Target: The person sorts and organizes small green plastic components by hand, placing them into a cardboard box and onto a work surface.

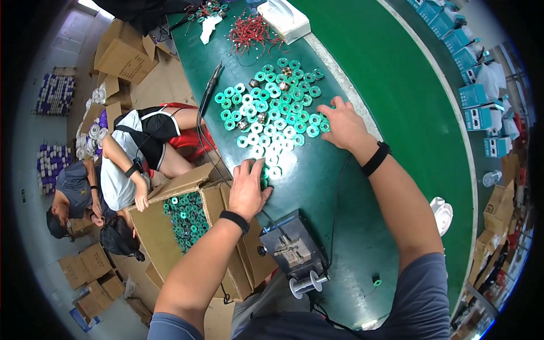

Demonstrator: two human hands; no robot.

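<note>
Many small green rings (275,126) lie spread in a loose layer on the green table (306,187), with a few copper-coloured coil-like pieces (263,118) among them. My left hand (247,190) rests at the near left edge of the spread, thumb apart from the fingers, beside a green ring partly hidden by them. On the right edge of the spread, my right hand (344,124) has its fingers spread and bent down, touching the outermost rings. Neither hand is seen lifting anything. A dark band circles each wrist.
Left of me stands an open carton (212,198) holding more green rings (187,221). A soldering iron (211,85) lies on the table's left edge. Close to me sits a dark box-shaped device (292,243) with a wire spool (306,283). Red wires (252,34) lie farther back. Two people sit at left.
</note>
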